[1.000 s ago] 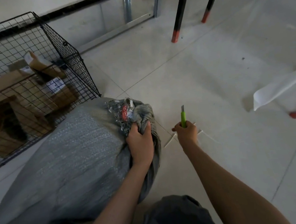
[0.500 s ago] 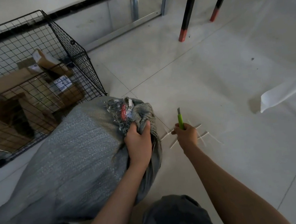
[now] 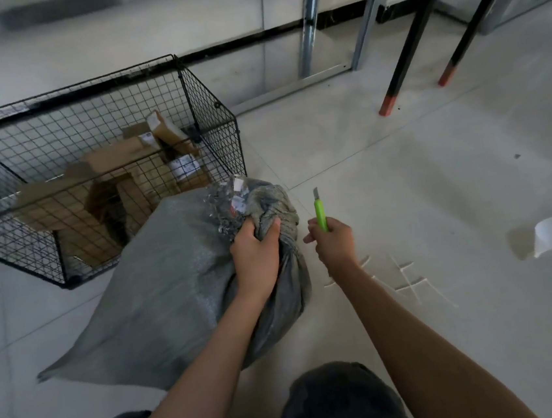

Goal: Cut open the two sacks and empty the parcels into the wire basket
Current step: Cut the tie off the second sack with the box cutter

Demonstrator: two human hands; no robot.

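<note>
Head camera: left grip (image 3: 256, 257) clenched the grey sack (image 3: 174, 287) by its bunched neck; right grip (image 3: 334, 241), just beside, curled round a green knife (image 3: 320, 212). Beyond them, wire basket (image 3: 215, 126) held cardboard parcels (image 3: 110, 165).

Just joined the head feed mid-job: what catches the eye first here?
A bulky grey sack lies on the floor at centre, its bunched neck gripped by the left hand. Just right of it, the right hand holds a green utility knife, blade up. Behind the sack on the left stands a wire basket with cardboard parcels inside.
</note>
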